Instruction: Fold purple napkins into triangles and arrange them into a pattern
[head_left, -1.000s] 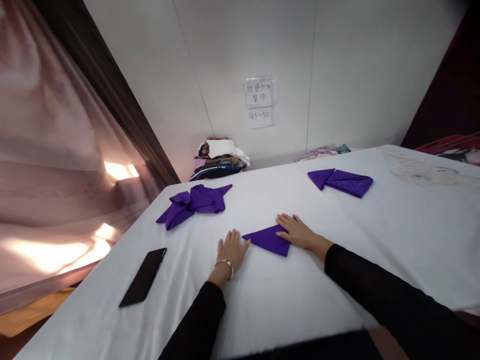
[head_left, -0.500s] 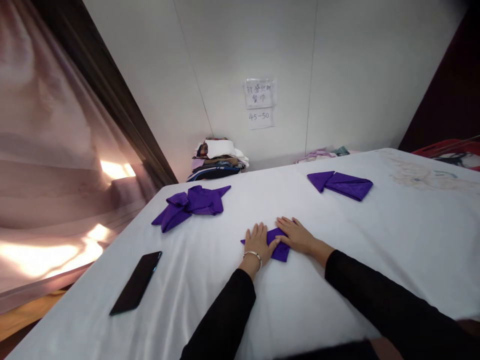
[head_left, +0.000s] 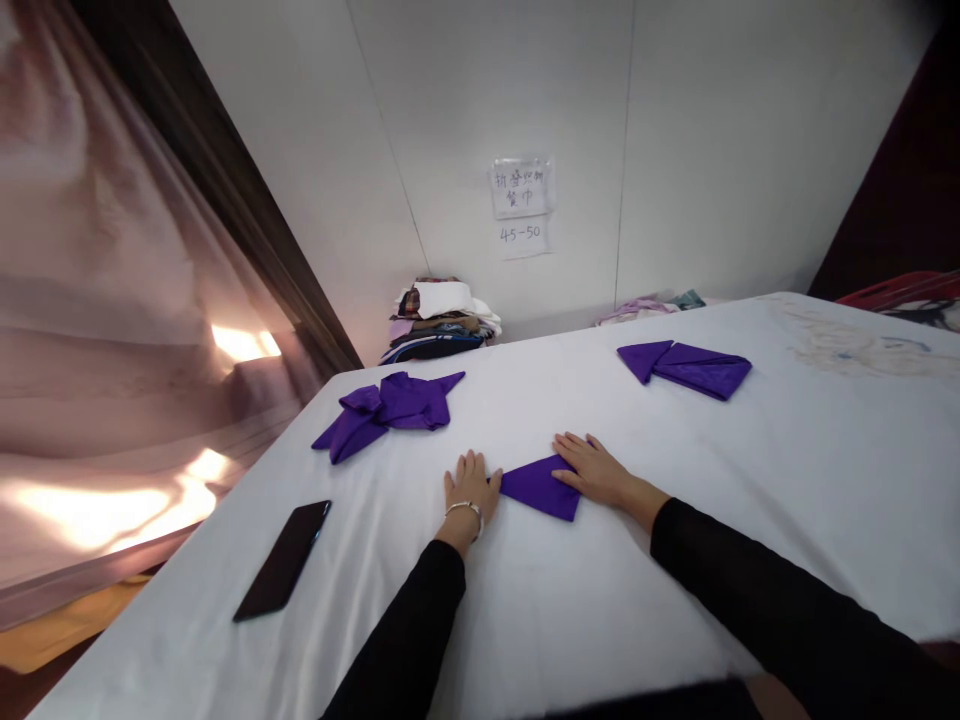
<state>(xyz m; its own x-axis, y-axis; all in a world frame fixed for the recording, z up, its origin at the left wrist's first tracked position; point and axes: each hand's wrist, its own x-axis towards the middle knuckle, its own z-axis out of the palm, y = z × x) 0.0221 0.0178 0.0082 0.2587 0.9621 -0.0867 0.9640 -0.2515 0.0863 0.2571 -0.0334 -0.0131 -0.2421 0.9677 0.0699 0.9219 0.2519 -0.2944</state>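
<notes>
A purple folded napkin [head_left: 541,486] lies flat on the white-covered table, its narrow point to the left and its wide end to the right. My left hand [head_left: 474,489], with a bracelet at the wrist, rests palm down at the narrow tip, fingers stretched out. On the wide end, my right hand [head_left: 590,468] lies flat with its fingers spread, covering the far right corner. Behind to the left sits a purple napkin folded into a many-pointed shape [head_left: 409,402]. Another folded purple napkin [head_left: 701,369], with an arrow-like left end, is at the back right.
A dark phone [head_left: 283,560] lies on the white tablecloth [head_left: 660,620] at the left. Beyond the far edge are a stack of folded clothes [head_left: 442,318] and more cloth [head_left: 641,309]. Handwritten paper signs [head_left: 520,205] hang on the wall; a pink curtain [head_left: 112,300] borders the left.
My left hand has slid leftward from the middle of the napkin to its narrow tip, uncovering the purple surface. My right hand has stayed on the wide end.
</notes>
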